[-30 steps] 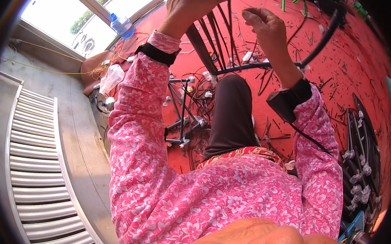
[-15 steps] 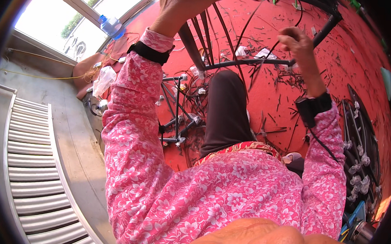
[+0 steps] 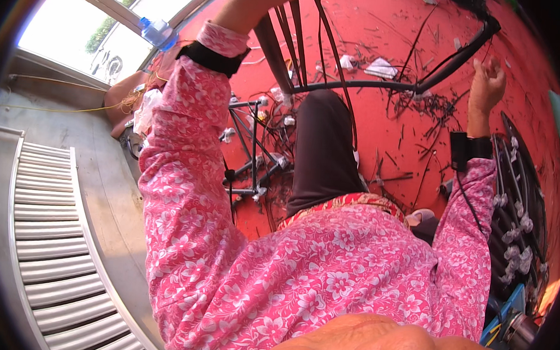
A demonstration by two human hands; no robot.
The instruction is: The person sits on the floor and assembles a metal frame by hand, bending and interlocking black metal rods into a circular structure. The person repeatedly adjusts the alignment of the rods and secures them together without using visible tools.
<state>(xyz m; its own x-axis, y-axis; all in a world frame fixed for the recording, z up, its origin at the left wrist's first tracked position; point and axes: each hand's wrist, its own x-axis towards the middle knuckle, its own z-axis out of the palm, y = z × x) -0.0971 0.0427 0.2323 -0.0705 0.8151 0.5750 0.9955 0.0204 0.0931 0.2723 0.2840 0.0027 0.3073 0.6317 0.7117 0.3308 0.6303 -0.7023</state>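
Note:
A black bicycle frame (image 3: 373, 85) stands in front of me, with dark strips (image 3: 328, 32) hanging from it by my knee. My left hand (image 3: 264, 0) is at the top edge beside the upper end of the frame; its fingers are cut off from view. My right hand (image 3: 488, 84) is raised just right of the frame's right-hand tube, apart from it. Its fingers are curled in, and a thin dark strip (image 3: 487, 51) runs from the tube down to the fingertips.
Dark scraps (image 3: 435, 110) litter the red floor (image 3: 395, 143). Another black frame (image 3: 254, 148) lies left of my knee. Several dark tubes with clear wrapping (image 3: 513, 187) lie at the right. A white radiator (image 3: 55, 233) and a blue water bottle (image 3: 157, 34) are on the left.
My right hand has moved right and slightly down, away from the middle of the frame to outside its right tube. My left hand has shifted up, partly out of view.

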